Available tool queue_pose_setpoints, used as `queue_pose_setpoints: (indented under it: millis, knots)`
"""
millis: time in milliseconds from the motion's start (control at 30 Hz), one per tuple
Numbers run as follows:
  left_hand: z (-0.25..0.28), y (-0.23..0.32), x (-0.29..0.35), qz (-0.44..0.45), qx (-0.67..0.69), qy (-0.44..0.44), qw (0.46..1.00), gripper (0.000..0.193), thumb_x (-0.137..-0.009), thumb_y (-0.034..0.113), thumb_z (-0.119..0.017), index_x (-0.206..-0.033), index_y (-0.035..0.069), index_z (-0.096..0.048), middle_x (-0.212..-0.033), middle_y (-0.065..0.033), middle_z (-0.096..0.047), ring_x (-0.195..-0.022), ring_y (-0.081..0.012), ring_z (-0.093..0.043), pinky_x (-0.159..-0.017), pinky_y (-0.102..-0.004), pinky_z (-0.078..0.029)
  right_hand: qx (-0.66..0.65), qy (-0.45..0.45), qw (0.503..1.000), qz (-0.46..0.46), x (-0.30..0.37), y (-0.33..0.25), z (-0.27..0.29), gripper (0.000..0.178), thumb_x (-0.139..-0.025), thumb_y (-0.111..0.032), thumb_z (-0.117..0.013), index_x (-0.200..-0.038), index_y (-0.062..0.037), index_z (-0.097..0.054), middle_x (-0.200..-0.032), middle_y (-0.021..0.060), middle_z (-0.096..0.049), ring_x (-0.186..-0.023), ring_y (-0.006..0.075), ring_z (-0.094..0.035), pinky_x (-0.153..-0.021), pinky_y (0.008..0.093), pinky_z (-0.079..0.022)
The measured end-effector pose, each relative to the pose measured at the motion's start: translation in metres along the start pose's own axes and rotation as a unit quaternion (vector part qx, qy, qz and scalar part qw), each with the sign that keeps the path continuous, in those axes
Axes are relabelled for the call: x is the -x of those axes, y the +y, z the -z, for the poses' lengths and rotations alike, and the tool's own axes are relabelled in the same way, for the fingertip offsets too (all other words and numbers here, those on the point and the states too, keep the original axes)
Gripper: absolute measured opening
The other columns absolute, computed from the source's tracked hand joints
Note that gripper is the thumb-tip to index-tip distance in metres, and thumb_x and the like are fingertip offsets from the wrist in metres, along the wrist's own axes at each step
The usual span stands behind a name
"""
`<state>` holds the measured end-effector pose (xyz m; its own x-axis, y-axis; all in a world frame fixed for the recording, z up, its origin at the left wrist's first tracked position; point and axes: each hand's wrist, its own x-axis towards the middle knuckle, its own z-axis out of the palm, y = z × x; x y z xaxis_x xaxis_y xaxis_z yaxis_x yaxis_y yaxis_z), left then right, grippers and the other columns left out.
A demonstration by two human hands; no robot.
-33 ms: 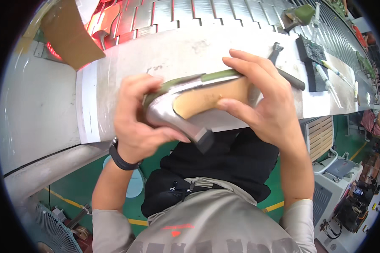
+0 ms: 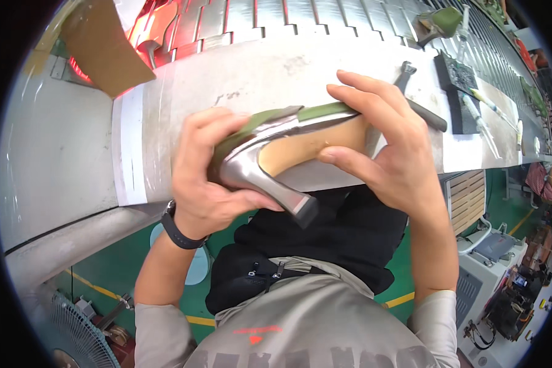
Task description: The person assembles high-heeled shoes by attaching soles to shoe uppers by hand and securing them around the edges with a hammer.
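Both hands hold one high-heeled shoe (image 2: 288, 144) above the near edge of the desk (image 2: 184, 92), sole turned up toward the camera.

Left hand (image 2: 205, 178): closed around the heel end of the shoe. The fingers wrap over the olive-green upper from the far side; the thumb lies along the base of the metallic silver heel (image 2: 270, 184). A dark wristband (image 2: 176, 230) sits on this wrist.

Right hand (image 2: 389, 144): closed on the toe end of the shoe. The fingers curl over the far edge of the green upper, and the thumb presses on the tan sole (image 2: 306, 150).

Shoe position: centre of the view, lying roughly left to right, the heel pointing down and toward the person, its dark tip just above the black apron (image 2: 349, 245).

Surroundings: a slatted metal conveyor (image 2: 300, 18) runs along the far side of the desk. A second green shoe (image 2: 438, 21) rests on it at far right. A brown cardboard sheet (image 2: 101, 46) lies at far left. A dark pad (image 2: 457, 92) and a black-handled tool (image 2: 426, 113) lie on the desk to the right of the right hand. A fan (image 2: 73, 334) stands on the floor at near left.
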<state>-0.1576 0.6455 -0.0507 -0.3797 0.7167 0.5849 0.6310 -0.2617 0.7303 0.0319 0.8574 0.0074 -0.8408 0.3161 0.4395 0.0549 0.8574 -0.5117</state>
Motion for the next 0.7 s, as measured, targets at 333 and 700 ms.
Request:
queue_pose_setpoints:
  millis: [333,700]
  knots:
    - [-0.001,0.011,-0.013,0.009,-0.048,-0.106,0.993,0.083,-0.077,0.033,-0.097,-0.143,-0.002,-0.061,-0.147,-0.0273,-0.061,-0.128,-0.0353,-0.068,-0.108,-0.0428,-0.055,0.011,-0.015,0.997,0.076,-0.014,-0.004,-0.017,0.064,-0.070,-0.036,-0.094,-0.121,-0.0027,-0.076,-0.133,0.0160,-0.070,-0.119,0.0360,-0.064,-0.100,0.0454,-0.052]
    - [-0.005,0.010,-0.010,-0.010,-0.047,-0.096,0.994,0.074,-0.078,0.028,-0.096,-0.138,-0.002,-0.065,-0.141,-0.0262,-0.066,-0.128,-0.0364,-0.068,-0.107,-0.0440,-0.054,0.039,-0.006,0.997,0.064,-0.013,-0.010,-0.025,0.058,-0.070,-0.040,-0.093,-0.113,-0.0043,-0.078,-0.121,0.0122,-0.074,-0.116,0.0346,-0.064,-0.099,0.0463,-0.050]
